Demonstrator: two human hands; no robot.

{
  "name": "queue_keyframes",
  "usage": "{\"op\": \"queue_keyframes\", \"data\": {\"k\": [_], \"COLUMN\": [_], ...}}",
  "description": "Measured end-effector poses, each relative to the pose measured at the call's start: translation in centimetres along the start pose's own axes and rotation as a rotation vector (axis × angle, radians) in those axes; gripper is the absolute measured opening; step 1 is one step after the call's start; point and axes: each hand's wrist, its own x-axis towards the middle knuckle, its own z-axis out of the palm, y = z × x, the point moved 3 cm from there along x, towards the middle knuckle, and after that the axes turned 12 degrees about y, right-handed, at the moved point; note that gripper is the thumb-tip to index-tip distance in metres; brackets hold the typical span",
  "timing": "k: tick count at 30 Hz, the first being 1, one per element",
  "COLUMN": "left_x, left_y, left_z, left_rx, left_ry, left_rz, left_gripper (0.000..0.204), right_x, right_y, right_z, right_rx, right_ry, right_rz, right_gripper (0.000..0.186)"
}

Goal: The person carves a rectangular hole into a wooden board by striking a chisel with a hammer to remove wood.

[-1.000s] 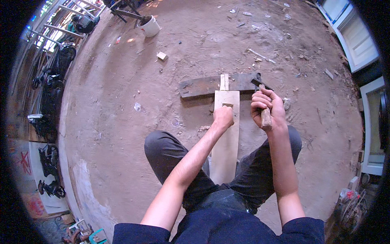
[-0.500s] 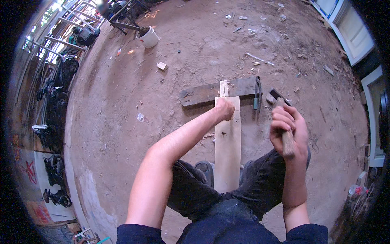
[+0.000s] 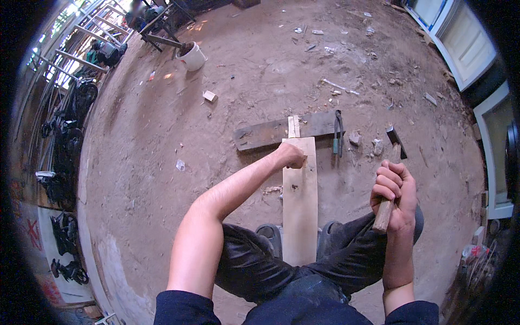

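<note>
A pale wooden board runs between my feet, its narrow notched tongue lying over a dark plank. My left hand is closed in a fist on the board near its far end; whatever it may grip is hidden by the fingers. Raised off to the right of the board, my right hand is wrapped round the wooden handle of a hammer, whose dark head points up and away. A pair of pincers leans against the plank's right end.
Stones and wood chips lie on the dirt floor right of the plank. A small wood block and a white bucket stand farther left. White-framed panels line the right side; dark motorbike parts line the left.
My right hand has moved right and slightly down with the hammer, whose head now stands clear of the fingers. My left fist stays on the board. The whole view has shifted a little.
</note>
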Motion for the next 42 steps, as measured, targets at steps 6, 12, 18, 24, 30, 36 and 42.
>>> {"op": "queue_keyframes", "data": {"k": [6, 12, 18, 24, 30, 36, 42], "left_x": [-0.2, 1.0, 0.3, -1.3, -3.0, 1.1, 5.7], "left_y": [-3.6, -7.2, -5.6, -4.8, -4.3, -4.3, -6.5], "left_z": [4.8, 10.5, 5.7, 2.3, 1.1, 3.7, 7.9], "left_rx": [-0.278, -0.756, -0.509, -0.442, -0.353, -0.558, -0.899], "left_ry": [-0.127, -0.146, -0.234, -0.273, -0.197, -0.285, -0.262], "left_rz": [-0.179, -0.133, -0.187, -0.209, -0.088, -0.154, -0.157], "left_gripper": [0.034, 0.054, 0.057, 0.061, 0.058, 0.057, 0.038], "right_x": [0.9, 2.5, 4.0, 9.8, 16.5, 19.3, 20.3], "right_y": [0.4, 1.5, 2.0, 1.7, 3.3, 1.2, 0.1], "right_z": [-0.7, -1.1, 0.2, 0.9, -8.3, -17.1, -16.1], "right_rx": [-0.279, -0.718, -2.031, -3.143, -3.185, -3.066, -3.036], "right_ry": [-0.005, 0.057, 0.098, -0.197, -0.419, -0.397, -0.532], "right_rz": [0.020, 0.085, -0.126, -0.268, -0.065, 0.026, 0.122], "right_gripper": [0.013, 0.006, 0.021, 0.031, 0.039, 0.059, 0.062]}}
